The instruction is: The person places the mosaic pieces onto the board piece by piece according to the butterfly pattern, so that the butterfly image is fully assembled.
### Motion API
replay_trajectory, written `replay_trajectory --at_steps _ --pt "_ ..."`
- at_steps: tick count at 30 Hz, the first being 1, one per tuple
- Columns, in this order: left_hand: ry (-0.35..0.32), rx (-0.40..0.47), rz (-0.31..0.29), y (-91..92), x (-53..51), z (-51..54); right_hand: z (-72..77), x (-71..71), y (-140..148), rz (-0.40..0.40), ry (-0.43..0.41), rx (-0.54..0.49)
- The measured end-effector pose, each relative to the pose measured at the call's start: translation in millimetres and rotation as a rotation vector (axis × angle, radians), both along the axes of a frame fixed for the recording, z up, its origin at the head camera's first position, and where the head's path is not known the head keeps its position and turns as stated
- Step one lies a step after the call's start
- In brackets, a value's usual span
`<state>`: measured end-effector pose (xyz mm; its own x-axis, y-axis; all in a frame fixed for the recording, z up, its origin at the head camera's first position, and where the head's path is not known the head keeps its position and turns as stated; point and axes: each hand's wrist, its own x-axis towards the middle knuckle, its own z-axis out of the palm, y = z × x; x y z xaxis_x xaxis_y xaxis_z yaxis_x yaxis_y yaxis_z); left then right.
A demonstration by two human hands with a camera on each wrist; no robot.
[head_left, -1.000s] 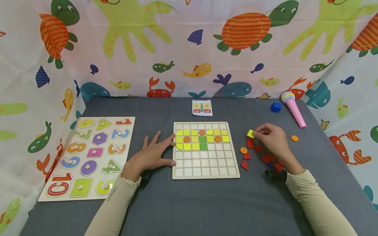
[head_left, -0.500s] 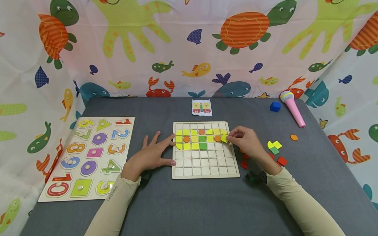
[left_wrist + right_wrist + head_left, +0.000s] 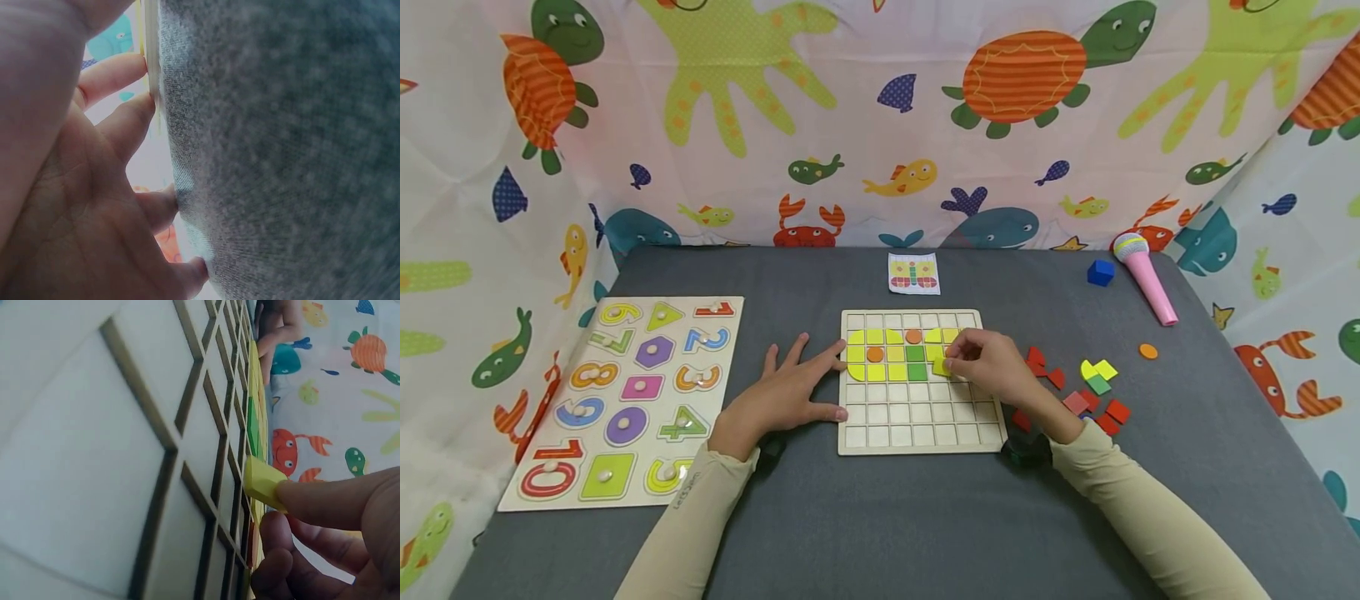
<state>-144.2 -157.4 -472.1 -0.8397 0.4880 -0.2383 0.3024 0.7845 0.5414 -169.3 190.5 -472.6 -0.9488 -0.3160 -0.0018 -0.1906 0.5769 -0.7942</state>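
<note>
A wooden grid board [image 3: 922, 437] lies mid-table, its upper rows partly filled with yellow, green and orange pieces. My right hand [image 3: 992, 367] is over the board's right side and pinches a yellow tile [image 3: 940, 366] between thumb and fingers. In the right wrist view this yellow tile [image 3: 262, 480] is tilted at the grid, beside a green piece [image 3: 253, 428]. With fingers spread, my left hand [image 3: 782, 392] rests on the table, thumb and index finger touching the board's left edge. The left wrist view shows those fingers [image 3: 128, 125] against the board's side.
Right of the board lie loose red tiles [image 3: 1117, 411], yellow pieces [image 3: 1105, 369], a green piece [image 3: 1098, 384] and an orange disc [image 3: 1147, 352]. Behind are a pattern card [image 3: 913, 274], blue cube [image 3: 1101, 272] and pink toy microphone [image 3: 1150, 287]. A number puzzle [image 3: 625, 383] lies left.
My right hand has carried the yellow tile left from the loose pieces, past the board's right edge, to the cell beside the green column. The left hand has stayed still.
</note>
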Motion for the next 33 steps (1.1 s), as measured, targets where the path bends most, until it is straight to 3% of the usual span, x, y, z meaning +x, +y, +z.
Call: replay_trajectory --at_steps 19,33 --pt "-0.002 -0.011 0.003 0.0 -0.5 -0.7 4.7 0.4 -6.1 0.179 0.154 0.247" --pt "-0.009 -0.003 0.002 -0.3 -0.4 0.4 10.4 5.3 58.9 0.175 0.178 0.299"
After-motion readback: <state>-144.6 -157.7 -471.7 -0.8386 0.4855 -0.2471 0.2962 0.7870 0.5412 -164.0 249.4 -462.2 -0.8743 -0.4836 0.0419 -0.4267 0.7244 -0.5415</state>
